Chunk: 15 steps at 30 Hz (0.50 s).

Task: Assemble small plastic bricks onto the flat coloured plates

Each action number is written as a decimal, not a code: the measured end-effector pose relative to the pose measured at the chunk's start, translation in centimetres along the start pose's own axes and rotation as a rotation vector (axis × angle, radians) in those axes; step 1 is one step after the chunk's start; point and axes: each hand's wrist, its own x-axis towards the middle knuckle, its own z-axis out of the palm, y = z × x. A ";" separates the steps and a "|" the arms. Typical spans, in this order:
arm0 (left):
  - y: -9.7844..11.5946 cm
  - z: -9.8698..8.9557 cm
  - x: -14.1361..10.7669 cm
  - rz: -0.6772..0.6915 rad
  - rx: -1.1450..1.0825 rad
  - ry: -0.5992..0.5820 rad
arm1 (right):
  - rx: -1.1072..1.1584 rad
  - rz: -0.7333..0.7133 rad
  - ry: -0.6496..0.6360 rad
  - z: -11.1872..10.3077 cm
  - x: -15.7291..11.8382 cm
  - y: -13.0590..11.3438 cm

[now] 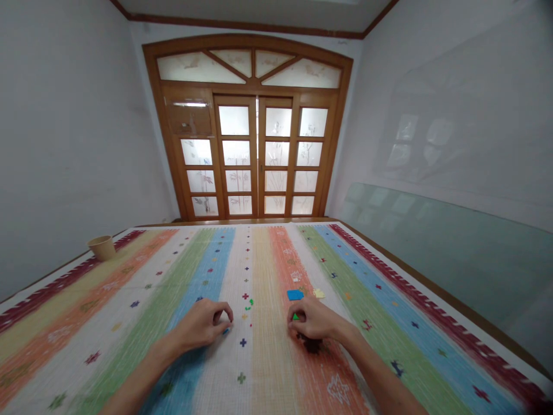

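My left hand (pixel 203 324) is low over the cloth's blue and white stripes, its fingers curled and thumb and forefinger close together. A small blue piece (pixel 226 330) shows at its fingertips. My right hand (pixel 317 320) rests over the orange stripe in a pinch; whatever its fingertips hold is hidden. A bright green piece (pixel 295 316) shows through the loop of its finger and thumb. Under this hand is a dark brown shape (pixel 313 345), partly covered. Just beyond it lie a flat blue piece (pixel 295 295) and a pale yellow piece (pixel 318 293). Between the hands are small green pieces (pixel 249 304).
A striped, patterned cloth (pixel 263 357) covers the table. A tan cup (pixel 102 248) stands at the far left. A pale glass panel (pixel 444 242) leans along the right wall. Wooden doors with panes (pixel 257 155) are beyond the table's far edge.
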 end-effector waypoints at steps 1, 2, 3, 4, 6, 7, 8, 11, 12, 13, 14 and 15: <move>0.2 0.1 0.0 0.007 0.005 0.005 | 0.001 -0.007 0.013 0.1 0.0 -0.1; 0.4 0.2 0.0 0.015 0.008 0.003 | 0.004 -0.014 0.029 0.2 0.1 -0.1; 0.6 0.3 0.0 0.020 0.011 0.002 | 0.009 -0.021 0.042 0.3 0.1 -0.2; 0.9 0.5 -0.1 0.018 0.013 -0.004 | 0.016 -0.028 0.051 0.5 0.1 -0.2; 1.5 0.9 -0.1 0.030 0.009 -0.021 | 0.031 -0.040 0.058 0.8 0.2 -0.4; 1.8 1.1 -0.2 0.032 0.010 -0.026 | 0.036 -0.047 0.055 1.0 0.2 -0.5; 2.1 1.3 -0.2 0.042 0.004 -0.031 | 0.039 -0.053 0.052 1.1 0.2 -0.6; 2.8 2.2 -0.3 0.087 -0.018 -0.044 | 0.039 -0.066 0.041 1.4 0.2 -1.0; 2.9 2.4 -0.3 0.094 -0.018 -0.043 | 0.037 -0.063 0.034 1.5 0.1 -1.2; 3.0 2.7 -0.3 0.102 -0.021 -0.044 | 0.033 -0.056 0.025 1.6 0.1 -1.4; 3.1 2.9 -0.3 0.110 -0.025 -0.046 | 0.031 -0.047 0.014 1.6 0.1 -1.5; 3.2 3.1 -0.3 0.115 -0.029 -0.050 | 0.032 -0.040 0.002 1.7 0.1 -1.6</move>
